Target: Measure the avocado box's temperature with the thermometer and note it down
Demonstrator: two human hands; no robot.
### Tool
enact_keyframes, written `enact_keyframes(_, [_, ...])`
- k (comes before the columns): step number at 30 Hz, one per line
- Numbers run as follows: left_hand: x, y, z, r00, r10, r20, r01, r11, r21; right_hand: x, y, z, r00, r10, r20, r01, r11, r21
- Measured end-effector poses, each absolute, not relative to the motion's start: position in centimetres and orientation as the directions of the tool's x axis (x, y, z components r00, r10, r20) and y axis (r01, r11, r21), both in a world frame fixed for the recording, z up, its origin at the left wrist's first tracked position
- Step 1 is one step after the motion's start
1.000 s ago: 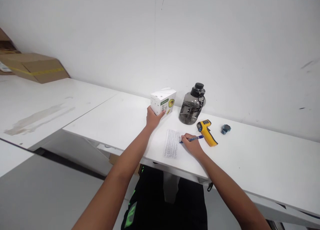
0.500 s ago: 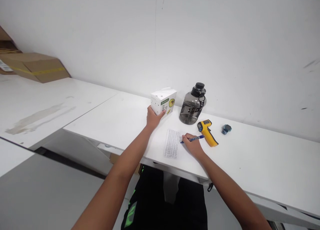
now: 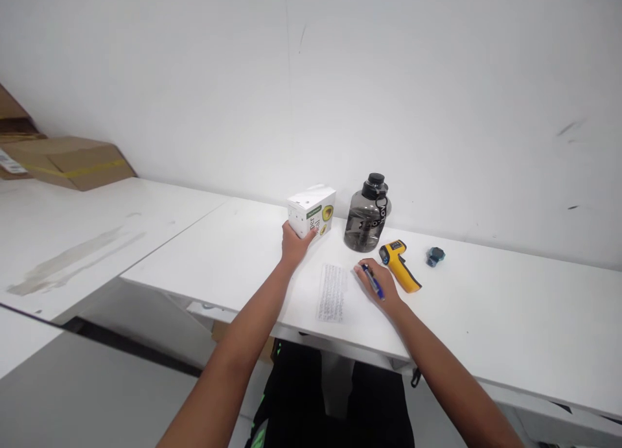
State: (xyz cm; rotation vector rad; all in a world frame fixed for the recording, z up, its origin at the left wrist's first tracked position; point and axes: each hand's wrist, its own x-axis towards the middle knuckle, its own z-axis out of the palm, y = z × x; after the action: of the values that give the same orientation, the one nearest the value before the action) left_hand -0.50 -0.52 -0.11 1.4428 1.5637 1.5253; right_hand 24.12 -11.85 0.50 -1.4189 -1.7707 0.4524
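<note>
The left hand (image 3: 294,246) clasps a probably light, crushable box (image 3: 311,209), best held by its sides; the right hand (image 3: 386,281) grips a pen (image 3: 374,283).

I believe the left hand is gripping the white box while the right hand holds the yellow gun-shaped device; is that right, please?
Not quite: the head view shows the right hand holding a blue pen; the yellow gun-shaped device lies beside that hand. The left hand is indeed gripping the white box.
</note>
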Motion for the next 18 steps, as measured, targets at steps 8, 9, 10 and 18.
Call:
enact_keyframes(8, [-0.6, -0.3, -0.5, -0.302, 0.903, 0.307, 0.31, -0.212, 0.927, 24.5, -11.0, -1.1, -0.113, 0.921, 0.372, 0.834, 0.291, -0.468])
enact_keyframes(9, [-0.6, -0.3, -0.5, -0.3, 0.902, 0.31, 0.312, -0.215, 0.925, 24.5, -11.0, -1.0, -0.112, 0.924, 0.365, 0.843, 0.283, -0.457])
enact_keyframes(10, [-0.6, -0.3, -0.5, -0.302, 0.901, 0.313, 0.315, -0.215, 0.924, 24.5, -11.0, -1.0, -0.113, 0.928, 0.356, 0.85, 0.276, -0.449])
enact_keyframes(18, [-0.6, -0.5, -0.2, -0.303, 0.907, 0.293, 0.331, -0.188, 0.925, 24.4, -11.2, -0.1, -0.133, 0.95, 0.281, 0.848, 0.256, -0.464])
